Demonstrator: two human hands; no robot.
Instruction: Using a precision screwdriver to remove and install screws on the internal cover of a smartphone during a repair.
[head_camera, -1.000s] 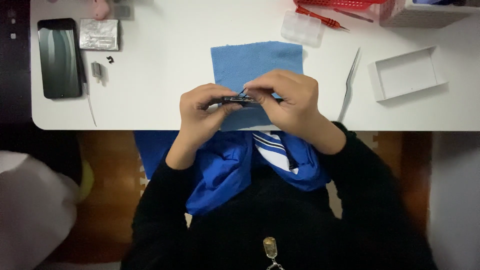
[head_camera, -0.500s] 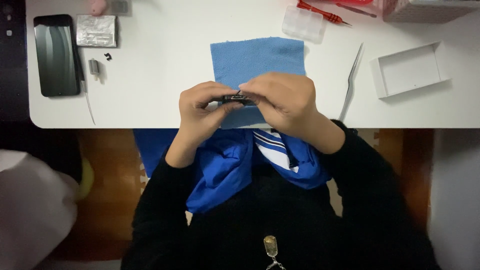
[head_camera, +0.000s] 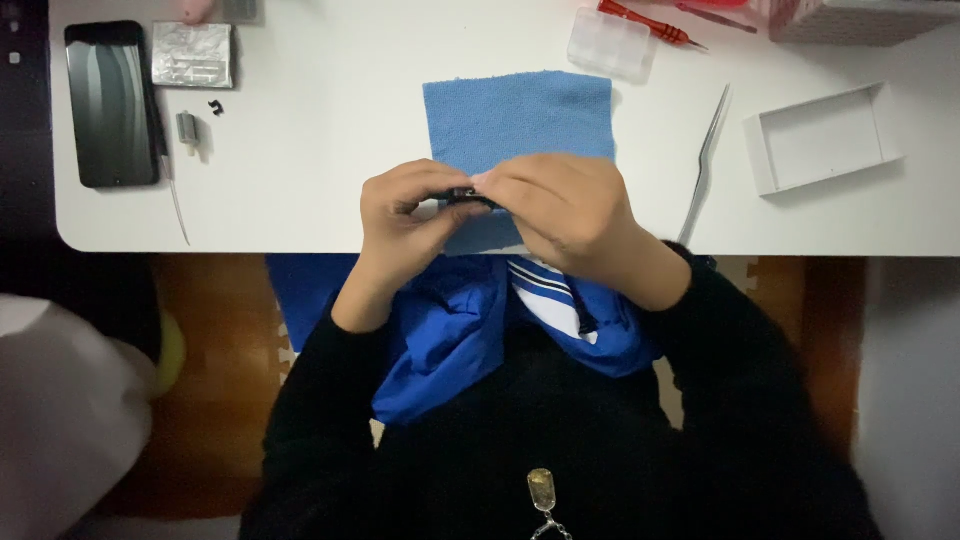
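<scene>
Both my hands meet over the near edge of a blue cloth (head_camera: 520, 115) spread on the white table (head_camera: 330, 130). My left hand (head_camera: 405, 215) and my right hand (head_camera: 560, 205) pinch a small dark object (head_camera: 462, 194) between their fingertips. Most of that object is hidden by my fingers, so I cannot tell what it is. My right hand covers the cloth's lower right part.
A black phone (head_camera: 108, 102) and a silver foil packet (head_camera: 193, 54) lie at the far left, with a small grey part (head_camera: 187, 128) and tiny black bits (head_camera: 214, 106). Metal tweezers (head_camera: 705, 165), an open white box (head_camera: 820, 138), a clear plastic case (head_camera: 610, 43) and a red screwdriver (head_camera: 650, 22) lie right.
My hands stay together on the small dark object with only slight finger shifts. The view has drifted a little.
</scene>
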